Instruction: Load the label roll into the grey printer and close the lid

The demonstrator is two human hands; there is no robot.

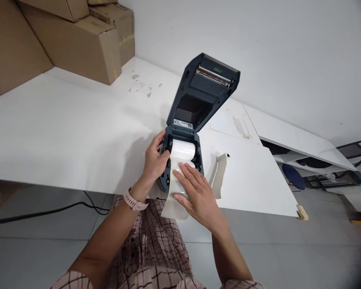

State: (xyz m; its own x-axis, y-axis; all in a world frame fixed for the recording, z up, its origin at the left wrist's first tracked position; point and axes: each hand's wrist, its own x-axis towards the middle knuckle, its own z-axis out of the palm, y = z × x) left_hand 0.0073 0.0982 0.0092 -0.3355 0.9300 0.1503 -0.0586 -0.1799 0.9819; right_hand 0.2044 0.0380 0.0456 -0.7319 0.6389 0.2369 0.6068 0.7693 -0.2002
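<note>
Printer (180, 131) on near edge of table (78, 120), lid (195, 90) up, paper roll (183, 149) inside. Left hand (156, 160) clamped on printer's left side, right hand (197, 192) flat on paper strip (175, 206), not gripping. Could end up skewed or wrinkled from uneven pressing, imo.

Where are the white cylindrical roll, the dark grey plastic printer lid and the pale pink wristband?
White cylindrical roll (183, 149), head view: middle of its curved surface.
Dark grey plastic printer lid (203, 91), head view: its inner face.
Pale pink wristband (134, 204), head view: middle of the strap.
</note>
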